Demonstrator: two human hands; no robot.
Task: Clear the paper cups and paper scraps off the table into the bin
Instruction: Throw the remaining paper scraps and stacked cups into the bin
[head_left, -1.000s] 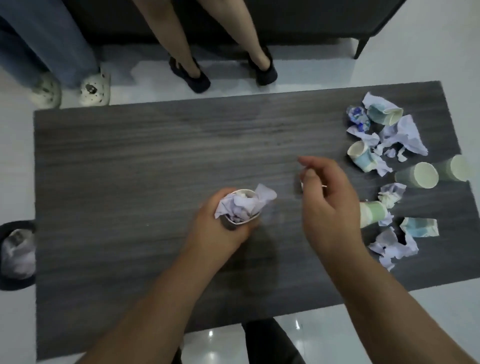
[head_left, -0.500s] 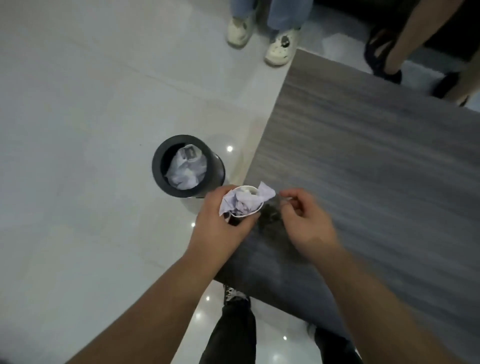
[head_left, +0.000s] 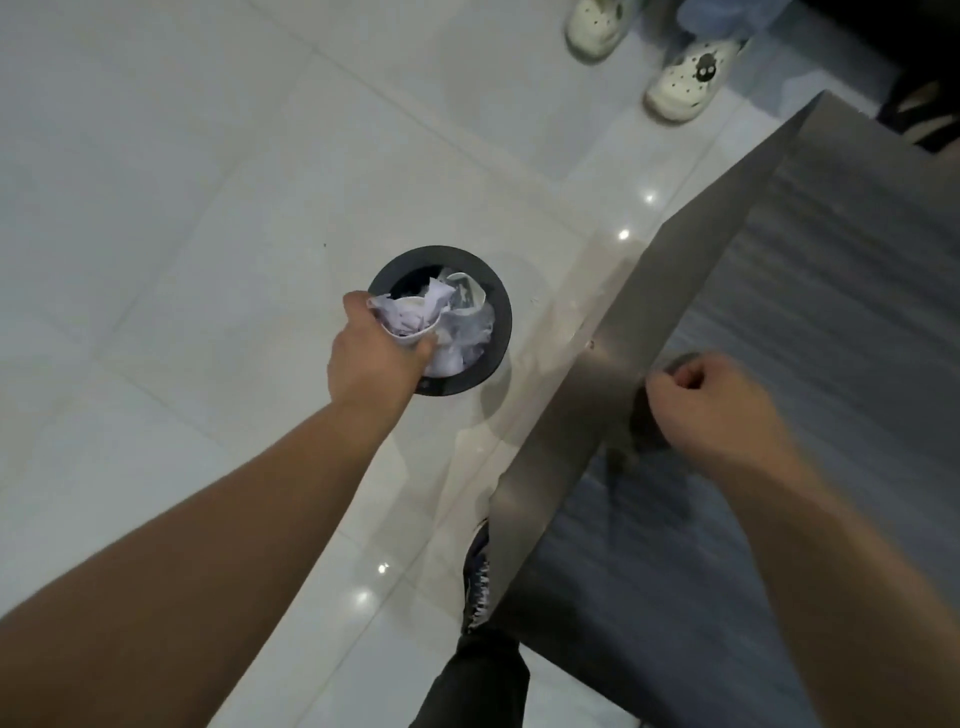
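Observation:
My left hand (head_left: 376, 356) grips a white paper cup (head_left: 410, 325) stuffed with crumpled pale paper scraps, holding it right over the mouth of the round black bin (head_left: 498, 312) on the floor. Inside the bin lie more crumpled paper and a cup. My right hand (head_left: 711, 410) hovers over the left edge of the grey wood-grain table (head_left: 831, 312), fingers curled in with nothing visible in them. The other cups and scraps on the table are out of view.
White glossy floor tiles surround the bin. A person's white shoes (head_left: 680, 73) stand at the top beside the table's far corner. My own leg and shoe (head_left: 478, 587) are below, next to the table's edge.
My left hand has carried the stuffed cup off the table's edge to above the bin. My view has swung left and down. The right hand stays over the table's edge.

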